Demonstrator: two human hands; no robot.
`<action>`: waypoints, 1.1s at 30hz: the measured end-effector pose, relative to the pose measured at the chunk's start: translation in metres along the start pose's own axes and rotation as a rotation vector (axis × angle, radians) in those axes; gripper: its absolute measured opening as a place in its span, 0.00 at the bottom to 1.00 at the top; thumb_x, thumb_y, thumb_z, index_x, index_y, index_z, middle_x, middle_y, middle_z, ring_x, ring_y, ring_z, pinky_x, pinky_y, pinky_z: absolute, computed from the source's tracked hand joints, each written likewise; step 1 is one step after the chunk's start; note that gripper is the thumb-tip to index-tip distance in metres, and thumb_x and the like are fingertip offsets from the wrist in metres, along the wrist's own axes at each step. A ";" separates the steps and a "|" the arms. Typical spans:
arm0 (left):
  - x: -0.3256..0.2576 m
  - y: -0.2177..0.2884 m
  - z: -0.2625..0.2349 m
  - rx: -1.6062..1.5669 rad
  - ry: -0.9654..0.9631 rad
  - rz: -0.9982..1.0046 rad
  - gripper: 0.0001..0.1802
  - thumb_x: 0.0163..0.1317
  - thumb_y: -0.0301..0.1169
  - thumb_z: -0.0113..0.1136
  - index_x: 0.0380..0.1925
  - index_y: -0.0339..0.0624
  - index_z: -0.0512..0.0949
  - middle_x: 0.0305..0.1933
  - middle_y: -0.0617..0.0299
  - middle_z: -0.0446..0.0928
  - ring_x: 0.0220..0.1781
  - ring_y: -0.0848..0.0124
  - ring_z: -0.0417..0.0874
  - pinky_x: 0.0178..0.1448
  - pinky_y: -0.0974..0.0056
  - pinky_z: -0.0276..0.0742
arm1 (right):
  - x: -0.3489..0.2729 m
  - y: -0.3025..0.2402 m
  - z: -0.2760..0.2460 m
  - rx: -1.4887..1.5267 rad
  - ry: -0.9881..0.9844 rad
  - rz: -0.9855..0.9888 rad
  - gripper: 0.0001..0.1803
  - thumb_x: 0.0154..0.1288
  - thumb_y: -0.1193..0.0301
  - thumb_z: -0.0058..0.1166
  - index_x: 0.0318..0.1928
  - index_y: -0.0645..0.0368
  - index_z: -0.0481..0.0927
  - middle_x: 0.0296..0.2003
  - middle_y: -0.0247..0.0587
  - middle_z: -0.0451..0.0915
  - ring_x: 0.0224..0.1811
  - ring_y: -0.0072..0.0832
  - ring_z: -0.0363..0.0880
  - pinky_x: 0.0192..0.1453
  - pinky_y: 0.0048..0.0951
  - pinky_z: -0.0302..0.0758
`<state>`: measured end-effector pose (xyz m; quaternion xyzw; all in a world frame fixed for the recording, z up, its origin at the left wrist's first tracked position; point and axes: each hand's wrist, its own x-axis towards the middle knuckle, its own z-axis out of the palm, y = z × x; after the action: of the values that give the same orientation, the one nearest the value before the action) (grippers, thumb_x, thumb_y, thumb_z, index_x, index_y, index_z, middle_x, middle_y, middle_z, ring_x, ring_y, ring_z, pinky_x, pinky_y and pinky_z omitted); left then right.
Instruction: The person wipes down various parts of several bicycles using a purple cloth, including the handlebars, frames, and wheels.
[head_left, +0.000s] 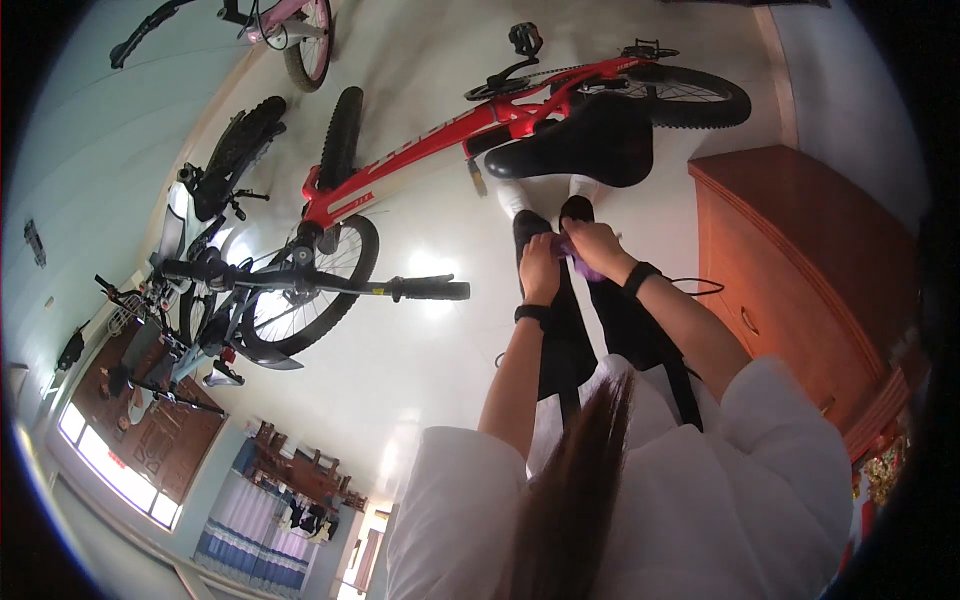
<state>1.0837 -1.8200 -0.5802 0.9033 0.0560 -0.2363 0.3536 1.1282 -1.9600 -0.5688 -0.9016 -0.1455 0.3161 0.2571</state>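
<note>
A small, crumpled purple cloth [577, 260] is between my two hands, over my dark-trousered legs. My left hand [540, 270] is closed at its left edge, with the fingertips partly hidden. My right hand [597, 248] grips it from the right with bent fingers. Each wrist wears a black band. Just beyond my hands and feet is the black saddle [585, 145] of a red bicycle [440, 140]. Its black handlebar [390, 288] reaches in from the left, apart from my left hand.
A reddish-brown wooden cabinet [770, 250] stands close on the right. More bicycles [195, 290] line the left wall, and a pink bicycle [300, 35] is at the far left. A person [135, 405] appears near the wooden doors [165, 440]. Pale, glossy floor [430, 370] lies to my left.
</note>
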 end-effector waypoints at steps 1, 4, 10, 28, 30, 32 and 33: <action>-0.008 0.002 -0.004 -0.002 0.000 -0.007 0.10 0.55 0.26 0.47 0.39 0.42 0.71 0.40 0.55 0.72 0.43 0.53 0.72 0.44 0.53 0.68 | -0.007 0.000 0.000 0.038 -0.085 0.025 0.13 0.57 0.66 0.47 0.38 0.63 0.69 0.24 0.50 0.77 0.27 0.46 0.77 0.30 0.41 0.73; -0.017 0.006 -0.020 0.061 -0.134 -0.073 0.10 0.56 0.28 0.47 0.38 0.43 0.72 0.39 0.56 0.73 0.43 0.55 0.72 0.44 0.54 0.69 | -0.017 -0.015 -0.018 0.092 -0.256 0.028 0.25 0.52 0.52 0.53 0.39 0.63 0.69 0.24 0.51 0.77 0.29 0.47 0.77 0.33 0.42 0.73; -0.007 0.014 -0.020 -0.041 -0.190 0.022 0.08 0.58 0.32 0.48 0.33 0.38 0.70 0.34 0.49 0.74 0.39 0.51 0.75 0.42 0.51 0.69 | -0.016 0.015 -0.036 -0.017 -0.276 0.105 0.24 0.41 0.55 0.62 0.35 0.59 0.75 0.28 0.47 0.79 0.32 0.42 0.79 0.36 0.39 0.74; 0.040 0.139 -0.175 -0.206 0.006 0.328 0.12 0.50 0.36 0.58 0.26 0.38 0.71 0.25 0.52 0.73 0.29 0.55 0.75 0.34 0.56 0.70 | -0.008 -0.046 -0.269 -0.124 -0.223 0.018 0.15 0.51 0.67 0.53 0.40 0.56 0.70 0.24 0.49 0.76 0.28 0.45 0.76 0.32 0.43 0.70; 0.041 0.141 -0.178 -0.221 0.080 0.326 0.13 0.50 0.36 0.59 0.29 0.38 0.72 0.27 0.53 0.73 0.30 0.56 0.75 0.35 0.57 0.70 | 0.003 -0.071 -0.288 -0.134 -0.208 0.040 0.14 0.51 0.74 0.52 0.41 0.57 0.69 0.26 0.46 0.76 0.32 0.43 0.76 0.33 0.37 0.70; 0.046 0.136 -0.180 -0.243 0.098 0.258 0.15 0.50 0.36 0.59 0.35 0.39 0.72 0.30 0.54 0.73 0.33 0.57 0.75 0.37 0.57 0.70 | 0.014 -0.085 -0.290 0.046 -0.171 0.102 0.16 0.51 0.74 0.51 0.43 0.56 0.68 0.27 0.46 0.76 0.32 0.42 0.77 0.34 0.36 0.71; 0.049 0.133 -0.178 -0.200 0.082 0.225 0.16 0.51 0.34 0.59 0.38 0.39 0.73 0.31 0.55 0.72 0.33 0.57 0.75 0.36 0.58 0.70 | 0.016 -0.084 -0.284 0.132 -0.174 0.067 0.18 0.52 0.75 0.50 0.46 0.55 0.68 0.28 0.45 0.77 0.33 0.42 0.77 0.35 0.34 0.71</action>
<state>1.2315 -1.8037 -0.4073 0.8731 -0.0077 -0.1513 0.4635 1.3148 -1.9892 -0.3399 -0.8562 -0.1159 0.4105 0.2914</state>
